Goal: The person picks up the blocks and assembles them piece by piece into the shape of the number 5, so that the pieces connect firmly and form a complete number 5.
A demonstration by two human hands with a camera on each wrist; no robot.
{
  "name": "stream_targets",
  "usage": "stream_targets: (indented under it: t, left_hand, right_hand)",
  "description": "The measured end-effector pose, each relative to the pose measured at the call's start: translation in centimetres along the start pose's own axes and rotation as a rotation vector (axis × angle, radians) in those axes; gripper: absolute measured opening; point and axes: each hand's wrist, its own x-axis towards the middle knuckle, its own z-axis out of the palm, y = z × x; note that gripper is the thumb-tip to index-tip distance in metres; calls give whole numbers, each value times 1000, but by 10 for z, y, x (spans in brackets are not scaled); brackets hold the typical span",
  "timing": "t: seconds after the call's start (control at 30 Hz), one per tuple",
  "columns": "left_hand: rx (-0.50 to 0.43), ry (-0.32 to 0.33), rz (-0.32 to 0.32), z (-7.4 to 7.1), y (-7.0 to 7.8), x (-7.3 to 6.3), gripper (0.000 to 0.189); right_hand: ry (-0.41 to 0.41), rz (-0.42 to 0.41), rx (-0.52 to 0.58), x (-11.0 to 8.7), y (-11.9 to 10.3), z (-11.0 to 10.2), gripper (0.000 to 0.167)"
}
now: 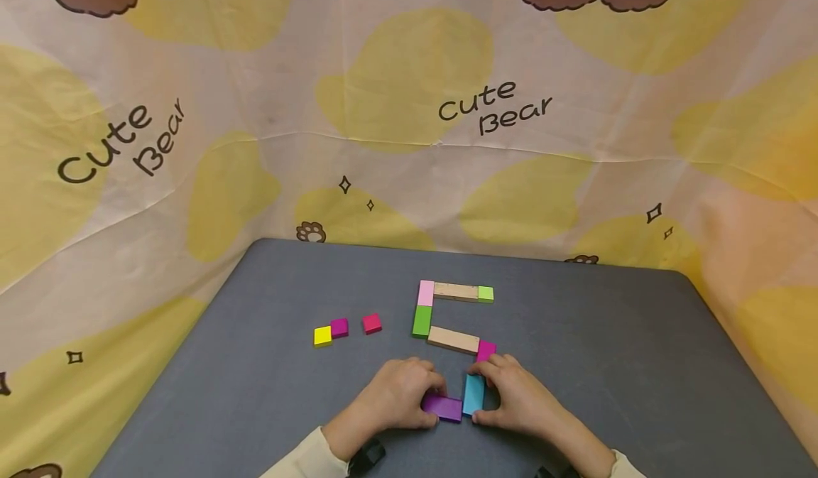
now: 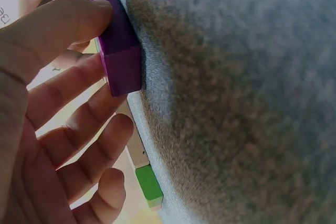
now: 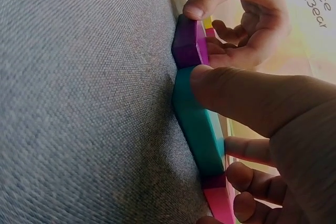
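Observation:
A purple block (image 1: 445, 408) lies flat on the grey table, and my left hand (image 1: 404, 395) pinches it between thumb and fingers. Just right of it is a blue block (image 1: 473, 394), set crosswise with its near end by the purple one's right end. My right hand (image 1: 519, 398) holds that blue block, thumb at the near end and fingers at the far end. Beyond the blue block a magenta block (image 1: 486, 350) joins a plain wooden block (image 1: 454, 339). The left wrist view shows the purple block (image 2: 118, 45) close up; the right wrist view shows the blue block (image 3: 197, 121).
The row continues through a green block (image 1: 422, 321), a pink block (image 1: 425, 292), another wooden block (image 1: 456, 291) and a light green cube (image 1: 486, 294). Off to the left lie a yellow cube (image 1: 322, 336), a purple-magenta cube (image 1: 339, 327) and a red cube (image 1: 372, 323). A printed cloth (image 1: 396, 201) hangs behind the table.

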Motion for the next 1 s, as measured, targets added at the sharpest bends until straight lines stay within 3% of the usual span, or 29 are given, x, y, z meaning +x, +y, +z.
stream_targets:
  t: [1.0]
  left_hand:
    - [28,14,40,1,-2,-2,25]
  right_hand:
    - [-18,16,25,2,1,0,58]
